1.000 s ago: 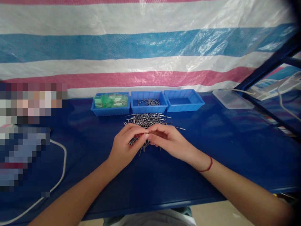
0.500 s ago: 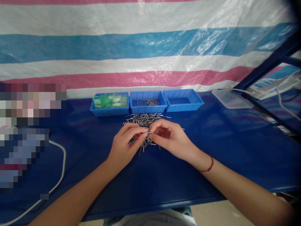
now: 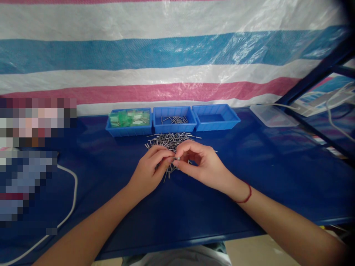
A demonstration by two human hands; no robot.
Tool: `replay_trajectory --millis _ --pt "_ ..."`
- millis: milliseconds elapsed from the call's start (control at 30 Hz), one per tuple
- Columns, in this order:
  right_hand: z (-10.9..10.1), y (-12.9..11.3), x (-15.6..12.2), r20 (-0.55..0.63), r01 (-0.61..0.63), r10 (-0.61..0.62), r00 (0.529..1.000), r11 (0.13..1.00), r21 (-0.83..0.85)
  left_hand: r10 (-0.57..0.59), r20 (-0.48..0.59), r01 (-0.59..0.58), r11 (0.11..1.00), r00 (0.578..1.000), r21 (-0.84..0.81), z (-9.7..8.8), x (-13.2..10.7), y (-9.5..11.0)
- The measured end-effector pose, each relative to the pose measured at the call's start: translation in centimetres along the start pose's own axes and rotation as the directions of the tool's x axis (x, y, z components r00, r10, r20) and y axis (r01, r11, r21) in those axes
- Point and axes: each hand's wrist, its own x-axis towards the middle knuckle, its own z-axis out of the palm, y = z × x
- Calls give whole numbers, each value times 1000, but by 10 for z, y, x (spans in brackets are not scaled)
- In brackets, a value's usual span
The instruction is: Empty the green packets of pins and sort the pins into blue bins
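Above a loose pile of silver blind rivets (image 3: pixel 166 139), both my hands meet at the fingertips. My left hand (image 3: pixel 146 169) is closed, thumb and fingers pinching one end of a single small rivet (image 3: pixel 178 158). At its other end, the thumb and forefinger of my right hand (image 3: pixel 208 166) pinch the same rivet, the remaining fingers curled. A small pale round end shows between the fingertips; the rest is mostly covered. My hands hide the near middle of the pile.
Behind the pile stand three blue bins: the left bin (image 3: pixel 129 131) holds green and clear packets, the middle bin (image 3: pixel 174 129) some rivets, the right bin (image 3: pixel 217 126) nothing visible. A clear plastic lid (image 3: pixel 273 116) lies farther right. A white cable (image 3: pixel 76 188) curves along the left.
The rivet between my fingertips has turned, so its round end now shows where its length showed before. My hands have barely moved.
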Motion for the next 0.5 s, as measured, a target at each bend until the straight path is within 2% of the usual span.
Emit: replay_trajectory --millis 100,200,267,333,400,433,467,500 --pt "-1 1 -1 -27 56 -61 998 985 -161 -8 39 8 1000 999 -8 1 0 2" --pt "-5 5 4 -69 115 -141 988 947 -299 -44 27 43 999 999 29 0 -1 5" --pt "-11 9 11 -170 133 -201 965 929 -346 -76 -2 76 995 997 63 0 0 5" --pt "-21 14 21 -336 149 -311 889 891 -429 -105 -20 106 991 994 82 0 0 5" --pt "-32 19 33 -455 158 -460 763 814 -558 -116 -19 117 989 993 89 1 0 4" --pt "-38 22 39 -466 158 -527 711 765 -624 -112 -12 113 989 994 91 1 0 3" --pt "-44 25 44 -450 147 -576 682 712 -687 -105 -2 105 990 994 92 2 0 3" --pt "-48 29 48 -410 130 -602 686 655 -744 -97 8 96 991 995 92 3 0 3"
